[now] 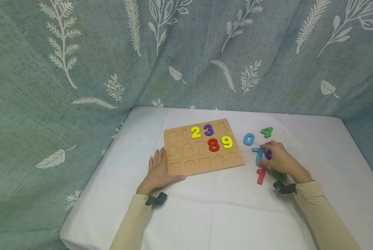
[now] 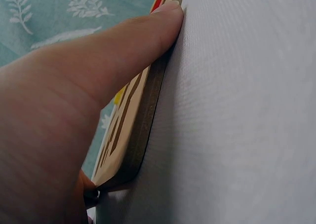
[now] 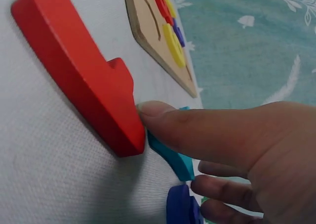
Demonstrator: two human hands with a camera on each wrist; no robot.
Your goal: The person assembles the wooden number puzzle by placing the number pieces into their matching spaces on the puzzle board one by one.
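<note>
My left hand (image 1: 159, 172) rests at the near left corner of a wooden number puzzle board (image 1: 189, 166). Its straight fingers lie along the left side, and the thumb (image 2: 143, 34) touches the front edge. Set in the board are a yellow 2 (image 1: 196, 132), purple 3 (image 1: 208, 130), red 8 (image 1: 213, 145) and yellow 9 (image 1: 227, 142). Right of the board, my right hand (image 1: 280, 158) pinches a blue number 7 (image 1: 258, 155) between thumb and finger. The thumb partly hides the 7 in the right wrist view. Beneath the fingers sits a purple number piece (image 1: 268, 154), partly covered.
A blue 0 (image 1: 249, 139) and a green 4 (image 1: 267, 132) lie beyond the right hand. On the near side are a red 1 (image 1: 260, 176) and a green piece (image 1: 279, 176) partly under the wrist. White cloth (image 1: 217, 215) covers the table; a leaf-patterned curtain (image 1: 199, 69) hangs behind.
</note>
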